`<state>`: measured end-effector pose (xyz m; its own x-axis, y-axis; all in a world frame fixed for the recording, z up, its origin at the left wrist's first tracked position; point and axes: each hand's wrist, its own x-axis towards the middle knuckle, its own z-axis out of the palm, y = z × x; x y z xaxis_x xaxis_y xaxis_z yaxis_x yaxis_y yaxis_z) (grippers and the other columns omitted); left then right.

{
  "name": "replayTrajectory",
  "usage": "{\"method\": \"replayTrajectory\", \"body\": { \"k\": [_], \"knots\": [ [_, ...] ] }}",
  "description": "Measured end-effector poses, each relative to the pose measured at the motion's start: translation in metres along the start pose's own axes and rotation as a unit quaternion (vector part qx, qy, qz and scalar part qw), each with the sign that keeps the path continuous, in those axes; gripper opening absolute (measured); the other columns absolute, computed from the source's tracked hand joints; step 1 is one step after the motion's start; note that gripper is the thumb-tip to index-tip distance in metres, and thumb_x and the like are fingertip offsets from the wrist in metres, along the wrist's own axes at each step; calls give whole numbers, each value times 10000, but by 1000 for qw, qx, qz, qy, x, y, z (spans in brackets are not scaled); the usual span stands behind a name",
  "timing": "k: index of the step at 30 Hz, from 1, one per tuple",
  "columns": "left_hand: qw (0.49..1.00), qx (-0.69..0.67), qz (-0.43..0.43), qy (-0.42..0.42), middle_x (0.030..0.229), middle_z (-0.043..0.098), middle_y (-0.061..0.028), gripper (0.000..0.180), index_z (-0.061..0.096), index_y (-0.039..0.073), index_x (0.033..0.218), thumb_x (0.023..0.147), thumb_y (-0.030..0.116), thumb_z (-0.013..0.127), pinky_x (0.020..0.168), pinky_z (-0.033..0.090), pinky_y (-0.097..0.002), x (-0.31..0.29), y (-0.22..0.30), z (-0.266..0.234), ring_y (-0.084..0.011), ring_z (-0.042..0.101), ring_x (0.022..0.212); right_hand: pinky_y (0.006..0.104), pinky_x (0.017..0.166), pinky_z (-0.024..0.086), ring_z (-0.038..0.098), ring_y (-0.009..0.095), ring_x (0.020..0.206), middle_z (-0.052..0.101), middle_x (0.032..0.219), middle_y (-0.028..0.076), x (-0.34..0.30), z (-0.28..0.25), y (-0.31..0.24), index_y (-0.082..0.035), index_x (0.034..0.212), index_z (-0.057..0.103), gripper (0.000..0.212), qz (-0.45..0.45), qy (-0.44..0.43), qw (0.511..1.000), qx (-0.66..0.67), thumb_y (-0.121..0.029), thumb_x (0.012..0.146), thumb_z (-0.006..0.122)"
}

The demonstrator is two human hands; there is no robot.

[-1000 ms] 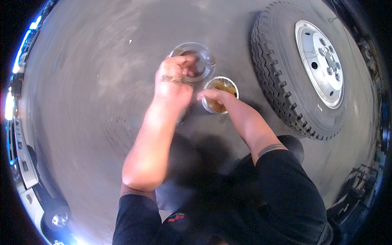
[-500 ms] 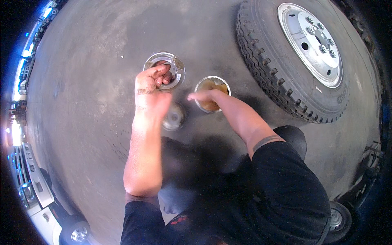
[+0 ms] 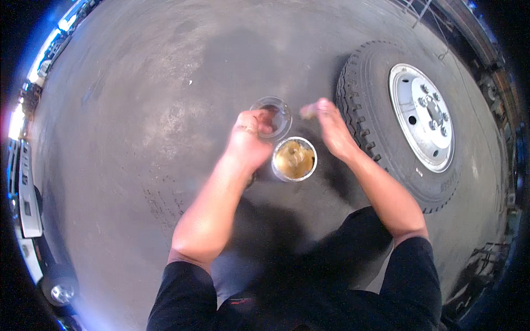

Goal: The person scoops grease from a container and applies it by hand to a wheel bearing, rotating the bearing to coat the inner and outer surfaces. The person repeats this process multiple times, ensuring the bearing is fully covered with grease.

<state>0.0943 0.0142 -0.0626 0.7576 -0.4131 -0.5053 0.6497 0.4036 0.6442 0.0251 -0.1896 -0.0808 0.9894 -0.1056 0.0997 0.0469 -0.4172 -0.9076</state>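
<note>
My left hand (image 3: 255, 131) is closed on the near side of a shiny, round ring-shaped part (image 3: 285, 117), its darkened fingers reaching into the middle. Whether the part is metal or clear plastic, I cannot tell. Just nearer stands an open round tub (image 3: 294, 159) of yellow-brown grease, its surface uneven and scooped. To the right of the ring, my right hand (image 3: 330, 122) is raised with its fingers bent together and smeared by motion. A pale yellowish dab of grease (image 3: 307, 112) shows at the fingertips.
A large truck tyre (image 3: 359, 110) on a silver wheel rim (image 3: 422, 118) with studs lies to the right. Grey concrete floor (image 3: 143, 127) spreads around. A white vehicle (image 3: 27, 193) is at the far left. Dark equipment (image 3: 477, 71) lines the right edge.
My right hand has left the grease tub, rising to the right of the ring. The view has shifted. A round part on the floor is now mostly hidden behind my left forearm.
</note>
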Motion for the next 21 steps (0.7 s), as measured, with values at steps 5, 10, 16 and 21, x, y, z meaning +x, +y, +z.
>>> {"method": "replayTrajectory", "body": {
  "k": [5, 10, 16, 21],
  "knots": [
    [994, -36, -103, -10, 598, 486, -12, 150, 564, 61, 753, 859, 97, 463, 548, 487, -293, -35, 7, 24, -157, 523, 545, 448, 1154, 116, 145, 347, 1421, 144, 1533, 227, -27, 6, -67, 12, 1492, 135, 821, -247, 36, 958, -141, -615, 962, 150],
    [986, -43, -143, -70, 619, 481, -25, 138, 548, 50, 744, 843, 99, 467, 580, 476, -295, -61, 6, 33, -157, 474, 526, 523, 1126, 184, 184, 460, 1394, 117, 1530, 294, -27, 11, -61, -82, 1523, 112, 880, -355, 28, 912, -203, -336, 804, 551],
    [968, -118, -178, -128, 703, 514, -33, 143, 529, 38, 794, 859, 88, 412, 600, 438, -263, -69, 10, 23, -133, 441, 569, 546, 1100, 238, 260, 460, 1367, 180, 1511, 303, -30, 3, -59, -143, 1517, 206, 934, -439, 7, 878, -190, -425, 768, 688],
    [970, -112, -189, -107, 547, 412, 14, 131, 472, 106, 674, 790, 54, 506, 561, 491, -304, -91, 22, 38, -112, 405, 450, 540, 1068, 296, 329, 446, 1327, 287, 1466, 278, -47, -5, -69, -180, 1400, 417, 810, -429, 11, 883, -191, -413, 694, 739]
  ]
}}
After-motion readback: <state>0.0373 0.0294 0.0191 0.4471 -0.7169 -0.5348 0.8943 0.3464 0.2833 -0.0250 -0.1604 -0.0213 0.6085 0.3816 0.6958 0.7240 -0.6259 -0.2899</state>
